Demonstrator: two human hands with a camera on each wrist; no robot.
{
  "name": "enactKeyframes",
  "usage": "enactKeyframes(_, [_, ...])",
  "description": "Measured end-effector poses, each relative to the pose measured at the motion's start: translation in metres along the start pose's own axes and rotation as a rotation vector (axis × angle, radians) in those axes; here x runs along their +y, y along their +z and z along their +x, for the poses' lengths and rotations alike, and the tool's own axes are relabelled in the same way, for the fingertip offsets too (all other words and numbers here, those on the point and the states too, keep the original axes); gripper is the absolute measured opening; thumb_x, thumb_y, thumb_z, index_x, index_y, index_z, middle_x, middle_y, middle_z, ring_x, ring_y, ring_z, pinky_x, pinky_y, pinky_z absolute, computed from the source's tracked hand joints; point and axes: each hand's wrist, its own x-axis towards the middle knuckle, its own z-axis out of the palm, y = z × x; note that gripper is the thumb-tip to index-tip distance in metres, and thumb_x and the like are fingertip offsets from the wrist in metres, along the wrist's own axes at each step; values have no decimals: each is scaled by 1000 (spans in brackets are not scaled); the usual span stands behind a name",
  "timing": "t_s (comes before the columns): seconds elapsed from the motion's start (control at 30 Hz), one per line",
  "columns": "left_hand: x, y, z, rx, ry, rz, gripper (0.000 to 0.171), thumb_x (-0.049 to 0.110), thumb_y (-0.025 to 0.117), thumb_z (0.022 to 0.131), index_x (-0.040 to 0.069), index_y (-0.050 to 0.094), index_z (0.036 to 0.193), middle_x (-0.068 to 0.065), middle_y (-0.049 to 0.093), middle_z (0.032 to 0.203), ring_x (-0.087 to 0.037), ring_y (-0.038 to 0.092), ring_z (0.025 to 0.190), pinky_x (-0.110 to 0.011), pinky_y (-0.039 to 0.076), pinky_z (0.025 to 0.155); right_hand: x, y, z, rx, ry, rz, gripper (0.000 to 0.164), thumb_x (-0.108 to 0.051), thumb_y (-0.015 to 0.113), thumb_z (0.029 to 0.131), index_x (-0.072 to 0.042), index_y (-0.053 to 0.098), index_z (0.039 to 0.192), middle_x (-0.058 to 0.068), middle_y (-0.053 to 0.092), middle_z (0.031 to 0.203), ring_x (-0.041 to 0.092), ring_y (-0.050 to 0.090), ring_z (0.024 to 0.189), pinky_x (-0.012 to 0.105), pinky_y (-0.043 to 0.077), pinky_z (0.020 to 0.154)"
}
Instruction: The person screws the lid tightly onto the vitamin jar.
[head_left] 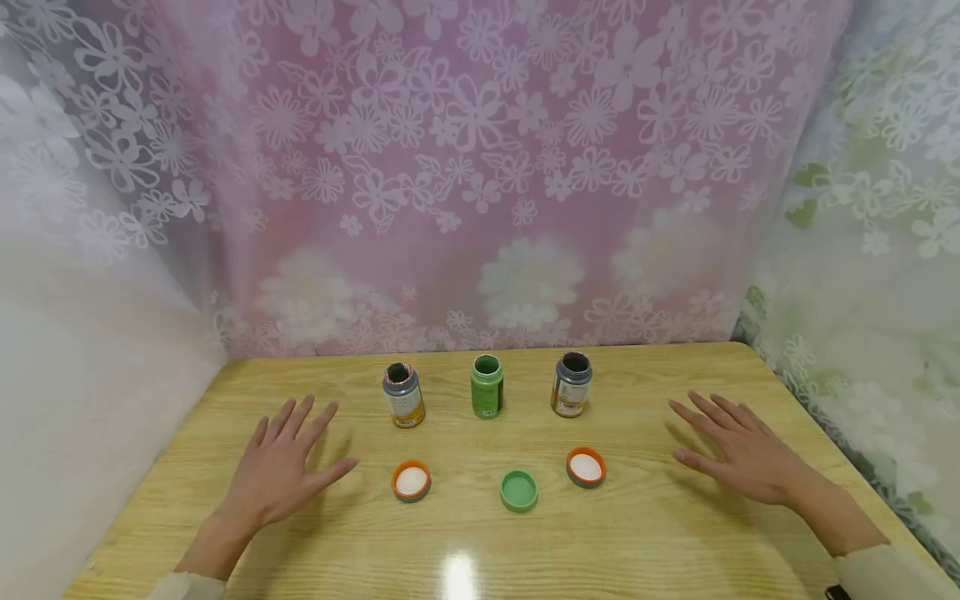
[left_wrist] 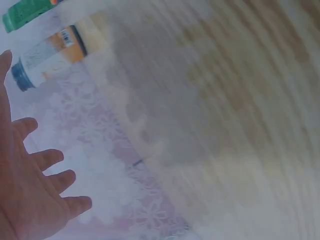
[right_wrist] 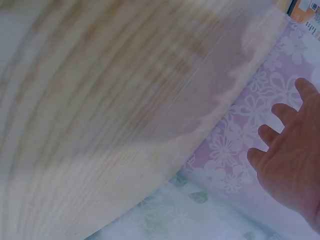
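Far row: left jar (head_left: 404,397), green jar (head_left: 487,388), right jar (head_left: 572,386); upright, uncapped; likely spaced for reach;
Near row: left lid (head_left: 411,481), green lid (head_left: 519,491), right lid (head_left: 586,467); inner side up, perhaps for steadiness;
Left hand (head_left: 281,467): spread, gripping nothing; left of both rows;
Right hand (head_left: 742,454): spread, gripping nothing; right of both

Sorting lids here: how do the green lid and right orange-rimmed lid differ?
The green lid is all green; the right orange-rimmed lid is grey outside, white inside. The green lid sits nearer the head camera than the right orange-rimmed lid. Both lie open side up.
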Motion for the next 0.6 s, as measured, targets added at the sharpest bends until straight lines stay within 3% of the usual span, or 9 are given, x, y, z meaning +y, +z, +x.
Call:
enactKeyframes(0.3, [17, -21, 17, 49, 19, -35, 79, 68, 48, 75, 32, 22, 141, -11, 25, 142, -33, 19, 129, -55, 19, 97, -5, -1, 4, 1, -5, -8, 65, -47, 49, 87, -26, 22, 142, 6, 14, 145, 35, 14, 129, 53, 14, 96])
enactKeyframes(0.6, [36, -27, 36, 58, 59, -34, 80, 72, 43, 74, 29, 26, 140, -9, 24, 142, -30, 18, 129, -53, 21, 96, -15, -5, 9, 9, -24, -22, 65, -47, 50, 86, -28, 22, 141, 4, 14, 145, 33, 13, 130, 53, 17, 95])
